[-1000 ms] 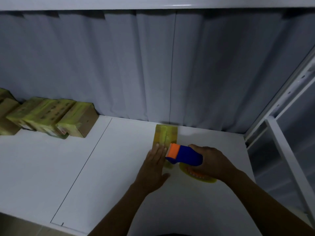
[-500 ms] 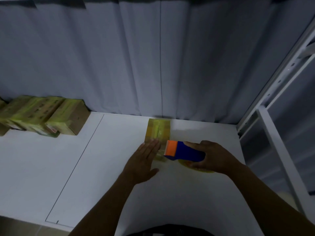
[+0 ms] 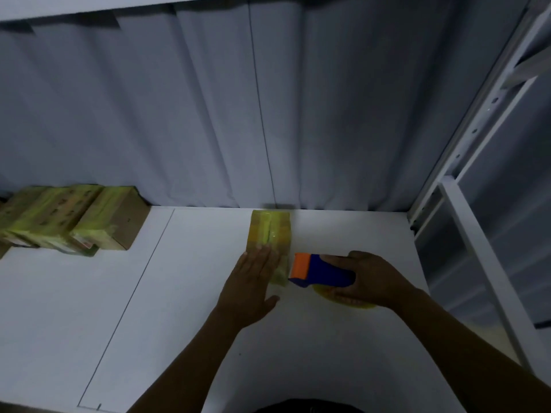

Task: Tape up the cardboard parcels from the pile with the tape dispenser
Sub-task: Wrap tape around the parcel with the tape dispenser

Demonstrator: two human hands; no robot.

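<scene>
A small cardboard parcel wrapped in yellowish tape lies on the white table near the back curtain. My left hand rests flat, fingers together, on the parcel's near end. My right hand grips a blue tape dispenser with an orange head, its head at the parcel's near right corner. A yellow tape roll shows beneath that hand.
A row of taped cardboard parcels sits at the back left of the table. A grey pleated curtain closes off the back. A white metal rack frame stands along the right side.
The view has tilted and shifted. My left hand has slid slightly back along the parcel, and the dispenser stays at the parcel's near right corner.
</scene>
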